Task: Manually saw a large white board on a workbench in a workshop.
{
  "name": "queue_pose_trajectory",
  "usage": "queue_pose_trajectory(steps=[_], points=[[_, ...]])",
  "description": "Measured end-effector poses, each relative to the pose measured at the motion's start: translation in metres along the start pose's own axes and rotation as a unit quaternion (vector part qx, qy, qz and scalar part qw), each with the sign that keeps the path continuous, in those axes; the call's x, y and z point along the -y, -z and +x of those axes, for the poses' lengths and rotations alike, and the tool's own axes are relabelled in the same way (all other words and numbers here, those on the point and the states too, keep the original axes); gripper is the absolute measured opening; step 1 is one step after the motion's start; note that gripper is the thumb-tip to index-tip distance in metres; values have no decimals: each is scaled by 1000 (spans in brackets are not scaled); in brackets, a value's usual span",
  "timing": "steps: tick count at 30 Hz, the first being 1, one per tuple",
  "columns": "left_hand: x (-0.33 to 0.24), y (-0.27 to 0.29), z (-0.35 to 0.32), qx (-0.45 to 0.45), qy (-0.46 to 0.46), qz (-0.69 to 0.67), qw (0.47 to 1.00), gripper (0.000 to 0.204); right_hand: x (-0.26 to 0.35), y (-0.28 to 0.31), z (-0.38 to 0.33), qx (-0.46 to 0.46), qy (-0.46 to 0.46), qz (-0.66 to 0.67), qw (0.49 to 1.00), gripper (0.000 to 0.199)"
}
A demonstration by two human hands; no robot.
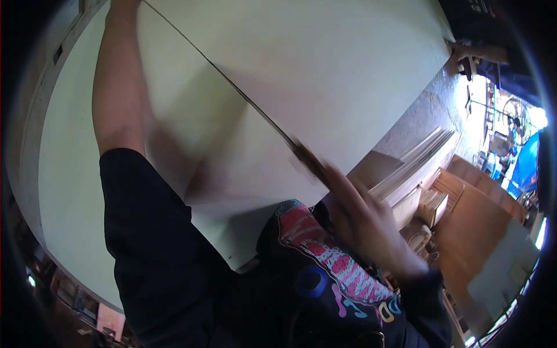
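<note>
A large pale board [301, 69] spreads out in front of me. My left arm reaches across it to the far left, where my left hand [124, 4] is mostly cut off by the top of the picture, its fingers hidden. From there a long, thin dark strip [238, 90] runs slantwise over the board toward me, seen almost edge-on. My right hand [368, 223], blurred by motion, is closed around its near end beside the board's near right edge. I cannot make out what kind of strip it is.
At the far right another person's hand [462, 51] rests at the board's corner. Below the right edge stand a stack of panels [415, 165], a small wooden box [433, 207] and a brown sheet [473, 232]. Something blue [525, 165] lies farther off at the right.
</note>
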State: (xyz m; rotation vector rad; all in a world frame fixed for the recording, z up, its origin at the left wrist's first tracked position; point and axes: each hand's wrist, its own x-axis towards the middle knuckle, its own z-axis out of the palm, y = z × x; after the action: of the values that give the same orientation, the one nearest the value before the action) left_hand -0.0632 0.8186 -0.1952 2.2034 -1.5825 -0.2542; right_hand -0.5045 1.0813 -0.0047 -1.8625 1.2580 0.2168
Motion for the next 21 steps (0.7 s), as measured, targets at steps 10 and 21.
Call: queue_pose_trajectory(steps=[10, 21], points=[[-33, 9, -14, 46, 13, 4, 999, 55, -24, 18, -112, 87, -38, -27, 995, 72], [-31, 5, -9, 43, 66, 48, 996, 58, -24, 18, -88, 39, -26, 20, 999, 70]])
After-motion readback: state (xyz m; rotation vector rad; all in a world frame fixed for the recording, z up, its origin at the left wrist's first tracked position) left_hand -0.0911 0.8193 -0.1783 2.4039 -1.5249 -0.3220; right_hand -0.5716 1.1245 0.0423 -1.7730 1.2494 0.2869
